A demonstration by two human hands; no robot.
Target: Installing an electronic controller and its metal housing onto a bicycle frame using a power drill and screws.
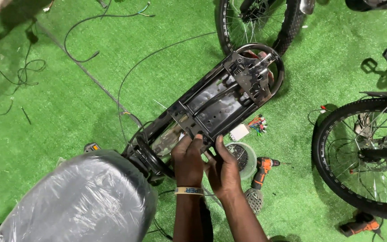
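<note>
A glossy black metal rear carrier rack [216, 101] runs diagonally across the middle of the view, from a plastic-wrapped bike seat [81, 201] at the lower left up to a rounded loop end near a wheel. My left hand [187, 161] rests on the rack's near end, fingers curled over its edge. Right beside it, my right hand [222, 168] touches the same edge with its fingertips. Whether either hand grips the rack or only presses on it I cannot tell. A pale wristband sits on my left wrist.
Green artificial turf [68, 103] covers the floor. A spoked wheel [363, 154] stands at the right, another wheel [258, 22] at the top. An orange-black drill [261, 170], a round tub of small parts [242, 157], coloured connectors [257, 125] and loose black cables [86, 40] lie around.
</note>
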